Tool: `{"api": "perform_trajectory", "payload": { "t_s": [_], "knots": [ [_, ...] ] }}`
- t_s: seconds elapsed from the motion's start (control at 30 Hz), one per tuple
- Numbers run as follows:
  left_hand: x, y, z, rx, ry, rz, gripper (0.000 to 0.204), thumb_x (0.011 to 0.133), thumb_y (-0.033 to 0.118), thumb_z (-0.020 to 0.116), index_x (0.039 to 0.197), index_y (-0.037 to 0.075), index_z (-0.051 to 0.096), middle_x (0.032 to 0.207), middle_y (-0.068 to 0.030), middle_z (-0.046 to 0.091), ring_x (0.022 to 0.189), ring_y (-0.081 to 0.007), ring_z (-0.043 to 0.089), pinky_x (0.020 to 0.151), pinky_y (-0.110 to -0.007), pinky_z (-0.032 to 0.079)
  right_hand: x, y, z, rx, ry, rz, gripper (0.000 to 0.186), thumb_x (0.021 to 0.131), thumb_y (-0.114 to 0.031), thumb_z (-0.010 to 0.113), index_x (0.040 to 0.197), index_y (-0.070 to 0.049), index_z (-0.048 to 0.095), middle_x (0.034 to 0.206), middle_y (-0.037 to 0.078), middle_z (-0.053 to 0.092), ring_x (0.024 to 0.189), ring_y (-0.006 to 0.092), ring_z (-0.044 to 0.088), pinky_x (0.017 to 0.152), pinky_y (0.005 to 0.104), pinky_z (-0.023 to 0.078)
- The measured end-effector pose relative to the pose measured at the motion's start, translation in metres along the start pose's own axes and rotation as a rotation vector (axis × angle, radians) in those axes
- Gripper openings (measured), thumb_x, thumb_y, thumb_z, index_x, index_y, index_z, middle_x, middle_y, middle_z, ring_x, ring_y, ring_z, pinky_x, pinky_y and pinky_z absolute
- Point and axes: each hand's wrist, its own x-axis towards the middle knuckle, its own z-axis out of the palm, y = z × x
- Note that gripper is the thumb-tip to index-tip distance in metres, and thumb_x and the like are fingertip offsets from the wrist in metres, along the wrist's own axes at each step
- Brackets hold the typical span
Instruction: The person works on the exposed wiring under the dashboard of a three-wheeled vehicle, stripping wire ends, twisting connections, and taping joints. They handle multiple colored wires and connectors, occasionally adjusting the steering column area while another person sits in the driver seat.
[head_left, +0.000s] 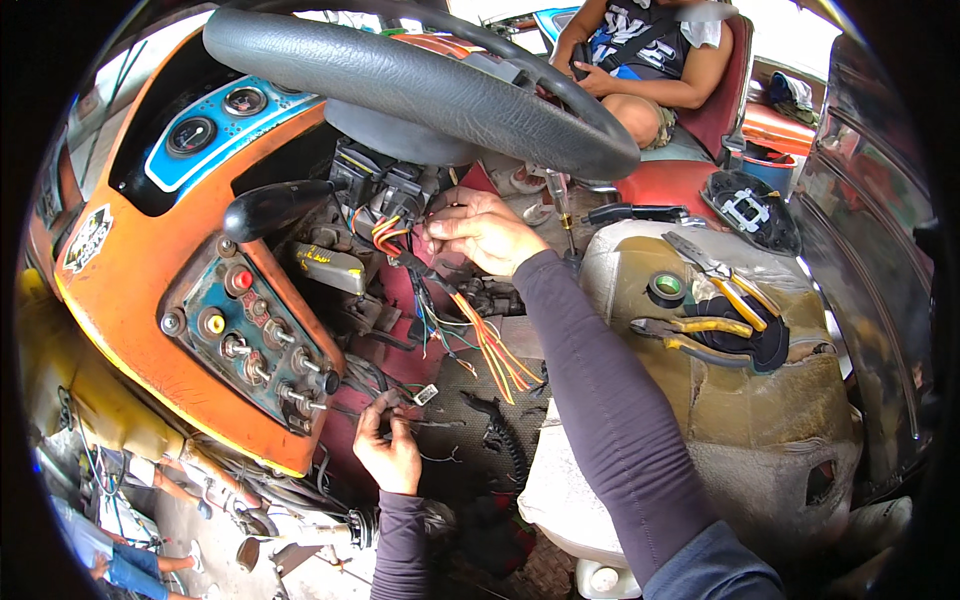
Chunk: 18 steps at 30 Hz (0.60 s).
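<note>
My left hand (pixel 390 452) is closed in a pinch on thin dark wires (pixel 440 424) below the orange dashboard; a small white connector (pixel 426 395) lies beside its fingertips. Up under the steering wheel (pixel 400 85), my right hand (pixel 487 235) reaches in with its fingers bent together at the side of the black column switch (pixel 402 190). What those fingertips grip is too small to make out. From that switch a wire bundle (pixel 425 270) runs down, and its loose orange, yellow, green and blue ends (pixel 497 355) fan out between my hands.
On the worn seat (pixel 730 420) at right lie pliers with yellow handles (pixel 690 328), longer pliers (pixel 715 265) and black tape (pixel 666 289). A screwdriver (pixel 562 205) stands near the wheel. Toggle switches (pixel 255 340) fill the dashboard panel. Another person (pixel 650 60) sits at the far right.
</note>
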Motion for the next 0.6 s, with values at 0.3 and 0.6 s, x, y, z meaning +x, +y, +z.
{"api": "perform_trajectory", "payload": {
  "t_s": [0.3,0.6],
  "knots": [
    [0.000,-0.003,0.001,-0.031,0.002,-0.028,0.026,0.090,-0.008,0.060,0.112,-0.005,0.074,0.100,-0.0119,0.075,0.085,-0.0158,0.069,0.082,-0.031,0.056,0.003,0.000,-0.001,-0.047,-0.002,-0.009,0.027,0.094,0.001,0.073,0.118,0.003,0.059,0.102,0.015,0.074,0.097,0.0248,0.074,0.085,0.0380,0.061],
    [0.000,-0.008,-0.005,0.068,-0.039,0.029,0.026,0.096,-0.006,0.064,0.119,-0.003,0.074,0.112,-0.0089,0.076,0.103,-0.0175,0.068,0.098,-0.033,0.053,0.010,0.011,-0.005,0.016,0.041,-0.063,0.032,0.083,0.001,0.077,0.111,0.006,0.062,0.092,0.019,0.075,0.077,0.0279,0.075,0.074,0.0395,0.064]
  ]
}}
